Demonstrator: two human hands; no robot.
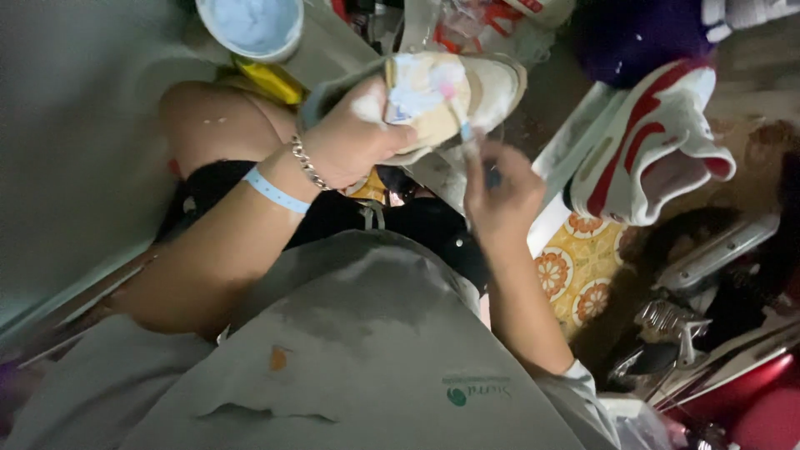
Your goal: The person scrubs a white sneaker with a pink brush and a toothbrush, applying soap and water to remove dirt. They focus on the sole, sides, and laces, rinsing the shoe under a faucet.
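Head view looks straight down over a grey shirt front to the two hands at work above the lap. The left hand point(354, 137), with a chain bracelet and a pale blue wristband point(275, 192) on its wrist, is closed around a cream and tan sneaker smeared with pale blue and pink point(446, 96), held sideways in the air in front of the knees. The right hand point(500, 192) is closed on a thin light-handled tool, probably a small brush point(462, 129), whose upper end meets the side of the held shoe; the tip itself is too blurred to make out.

Above the hands stands a round white tub of pale blue paste or paint point(250, 25). To the right a white sneaker with red stripes point(654, 146) lies tilted, apart from the held one, and below it shows a yellow tile with orange flower patterns point(579, 271). Dark clutter and something red and shiny fill the lower right corner.

To do this well, as I judge it, the left hand should keep the shoe firmly braced with the fingers clear of the worked patch, while the right hand makes short, light strokes and turns the shoe rather than the wrist. Dim light makes missed spots likely.
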